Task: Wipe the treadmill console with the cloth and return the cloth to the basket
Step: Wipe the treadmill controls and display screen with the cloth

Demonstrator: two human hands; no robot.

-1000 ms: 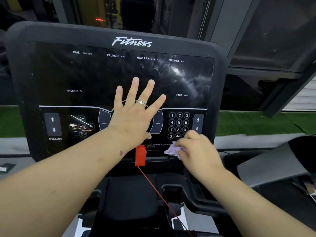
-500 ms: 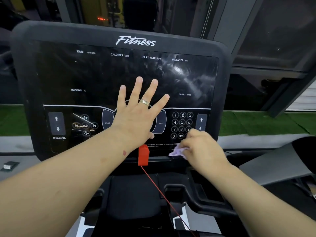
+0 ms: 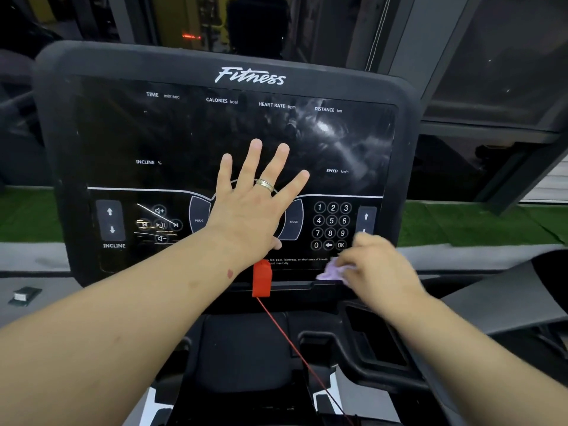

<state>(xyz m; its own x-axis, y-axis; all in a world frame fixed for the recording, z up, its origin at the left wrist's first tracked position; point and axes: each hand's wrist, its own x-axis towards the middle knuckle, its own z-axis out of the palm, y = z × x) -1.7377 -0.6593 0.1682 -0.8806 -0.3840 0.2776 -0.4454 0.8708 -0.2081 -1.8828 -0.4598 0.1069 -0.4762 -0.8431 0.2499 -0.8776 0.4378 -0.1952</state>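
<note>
The black treadmill console (image 3: 172, 139) fills the upper half of the view, with a dark screen and a button panel below it. My left hand (image 3: 252, 207) lies flat on the middle of the console, fingers spread, a ring on one finger. My right hand (image 3: 375, 272) presses a small lilac cloth (image 3: 333, 273) against the console's lower right edge, just under the number keypad (image 3: 331, 226). Most of the cloth is hidden under the fingers. No basket is in view.
A red safety key (image 3: 262, 279) with a thin red cord (image 3: 295, 352) hangs from the console's bottom centre. Dark tray recesses (image 3: 368, 333) sit below the console. Green turf (image 3: 467, 226) and a dark window frame lie beyond, with another machine's grey panel (image 3: 498, 302) at right.
My right hand has slid the cloth to the right along the console's lower edge, from beside the red key toward the right corner. My left hand has stayed flat on the panel.
</note>
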